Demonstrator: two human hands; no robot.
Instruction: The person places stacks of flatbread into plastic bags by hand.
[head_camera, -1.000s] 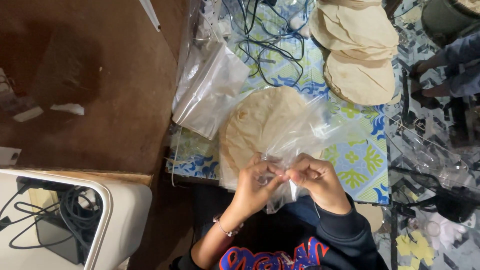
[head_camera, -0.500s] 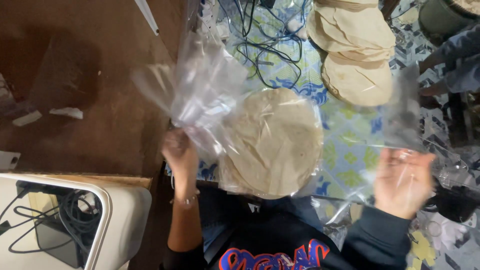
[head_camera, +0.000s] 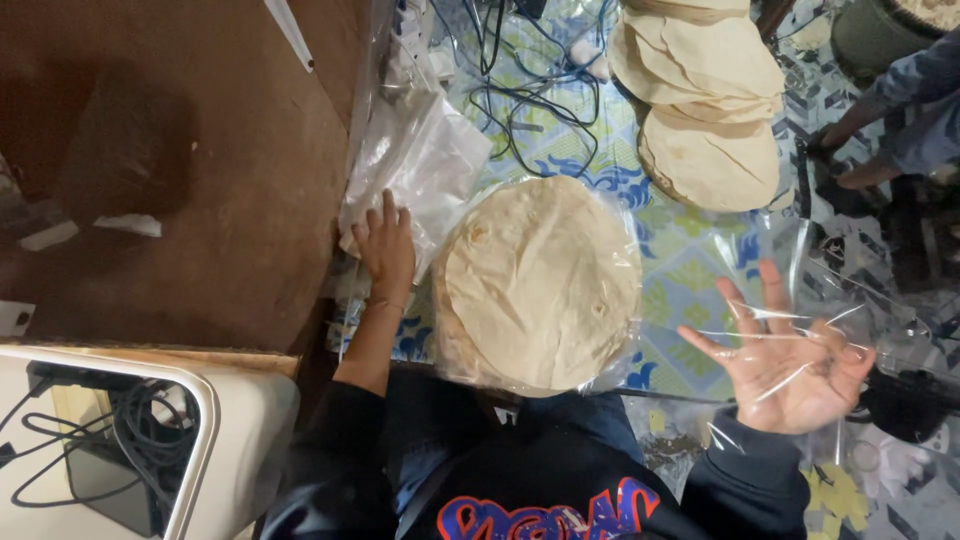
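A stack of round pale flatbreads (head_camera: 540, 285) lies in front of me on a patterned blue and green cloth (head_camera: 700, 270), partly wrapped in clear plastic. My left hand (head_camera: 385, 245) rests flat, fingers apart, on a pile of clear plastic bags (head_camera: 425, 160) to the left of the stack. Out to the right, my right hand (head_camera: 790, 365) is raised palm up with fingers spread. A clear plastic bag (head_camera: 830, 290) is draped over it and caught between thumb and fingertip.
More flatbread stacks (head_camera: 710, 150) lie at the back right. Black cables (head_camera: 520, 90) run across the cloth behind the bags. A brown surface (head_camera: 200, 180) fills the left side. A white box holding cables (head_camera: 110, 450) sits at the lower left. Another person's legs (head_camera: 900, 130) are at the far right.
My hands were together working plastic at the stack's near edge, then swung apart. The left hand has come down onto the bag pile. The right hand has drawn a bag out to the right.
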